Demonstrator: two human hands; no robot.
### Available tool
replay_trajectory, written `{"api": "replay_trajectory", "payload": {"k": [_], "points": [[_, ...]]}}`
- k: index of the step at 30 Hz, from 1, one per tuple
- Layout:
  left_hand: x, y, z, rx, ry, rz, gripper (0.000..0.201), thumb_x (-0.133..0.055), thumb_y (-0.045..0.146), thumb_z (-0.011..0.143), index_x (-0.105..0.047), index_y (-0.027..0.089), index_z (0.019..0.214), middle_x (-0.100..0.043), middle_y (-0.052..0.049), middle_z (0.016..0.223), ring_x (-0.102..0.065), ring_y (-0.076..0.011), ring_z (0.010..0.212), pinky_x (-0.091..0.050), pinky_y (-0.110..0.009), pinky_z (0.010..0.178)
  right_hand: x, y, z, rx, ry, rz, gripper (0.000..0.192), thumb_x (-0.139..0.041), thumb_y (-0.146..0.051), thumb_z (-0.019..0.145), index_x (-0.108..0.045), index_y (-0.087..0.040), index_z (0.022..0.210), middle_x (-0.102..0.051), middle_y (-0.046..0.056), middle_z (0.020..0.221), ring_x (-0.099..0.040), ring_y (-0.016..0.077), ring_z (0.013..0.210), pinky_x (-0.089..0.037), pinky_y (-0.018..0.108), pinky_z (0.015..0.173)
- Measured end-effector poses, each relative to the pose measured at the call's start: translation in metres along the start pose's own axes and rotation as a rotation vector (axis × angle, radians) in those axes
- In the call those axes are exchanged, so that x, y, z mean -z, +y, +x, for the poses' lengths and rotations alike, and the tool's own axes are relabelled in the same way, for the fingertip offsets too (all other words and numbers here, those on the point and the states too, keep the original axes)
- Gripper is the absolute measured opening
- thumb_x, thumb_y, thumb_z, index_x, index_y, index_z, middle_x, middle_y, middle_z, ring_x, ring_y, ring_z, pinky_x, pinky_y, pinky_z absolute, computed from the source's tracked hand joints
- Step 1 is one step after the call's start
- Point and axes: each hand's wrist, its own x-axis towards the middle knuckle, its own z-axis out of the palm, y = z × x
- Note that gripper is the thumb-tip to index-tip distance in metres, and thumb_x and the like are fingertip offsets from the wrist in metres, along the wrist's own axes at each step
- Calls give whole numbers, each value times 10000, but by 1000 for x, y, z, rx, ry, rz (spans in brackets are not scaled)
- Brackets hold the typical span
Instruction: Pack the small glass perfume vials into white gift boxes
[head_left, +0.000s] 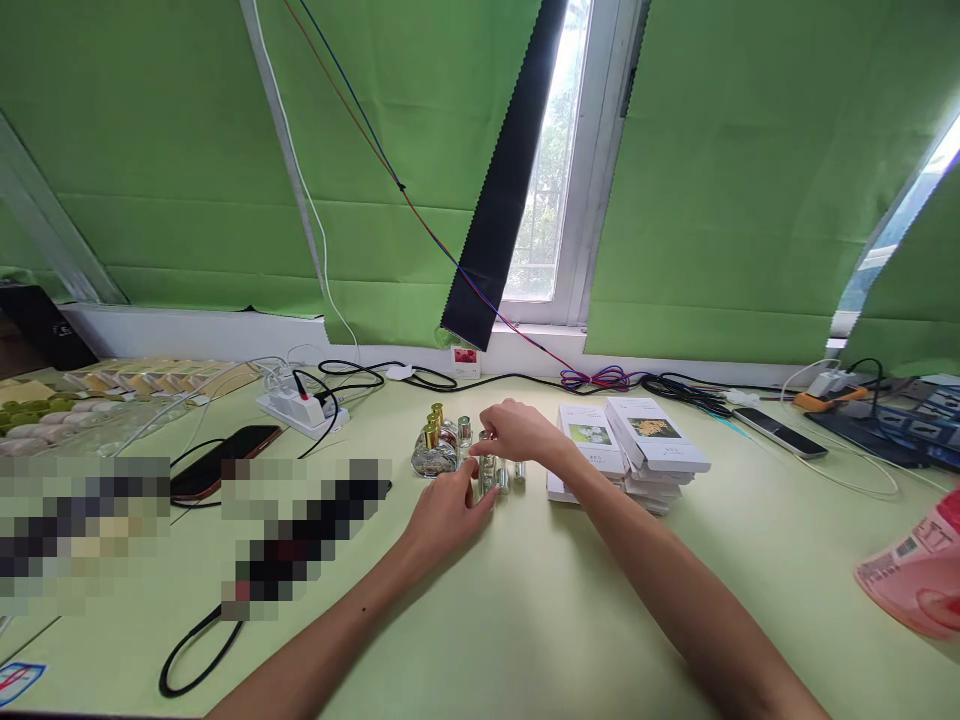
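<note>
Both hands' fingertips pinch small silver vials (495, 474) on table.

Box stack (637, 450) right, gold-capped bottles (435, 440) left; near table (525, 620) open.

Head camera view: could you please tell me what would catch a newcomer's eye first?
Both hands meet mid-table: the left hand and right hand touch a cluster of small silver vials. Gold-capped glass bottles stand just left; stacked white boxes sit right. Green blinds fill the background.

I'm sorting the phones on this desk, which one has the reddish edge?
The phone left of the hands, near the power strip. The other phone, far right past the boxes, is plain dark.
</note>
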Motion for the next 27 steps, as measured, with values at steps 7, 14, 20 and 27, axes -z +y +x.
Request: {"api": "replay_trajectory", "payload": {"k": [7,14,20,27], "points": [[2,1,0,-13,-8,-3,270,-500,482,929,-539,216,951,-644,1,663,-609,-216,642,-319,-301,581,4,2,-3,105,-36,72,209,-692,-363,882,-695,-220,1035,-725,44,912,-620,178,824,-298,261,574],[0,-1,0,-15,3,-1,260,-514,480,929,-530,221,926,-639,6,653,-599,-211,631,-314,-296,573,5,1,-4,117,-67,64,151,-640,-222,876,-692,-191,1014,-725,65,903,-627,189,845,-293,267,571],[-1,-2,1,-24,9,-5,263,-506,484,935,-521,224,904,-620,12,642,-582,-206,623,-298,-292,569,0,0,-1,75,-44,61,110,-670,-260,876,-681,-181,951,-704,88,961,-626,193,836,-297,271,567],[-1,-1,2,-9,10,-12,266,-514,486,931,-531,220,927,-606,19,632,-579,-200,618,-305,-290,574,0,-1,0,32,-65,99,147,-690,-301,894,-657,-164,933,-695,80,939,-610,181,841,-321,252,562]]}}
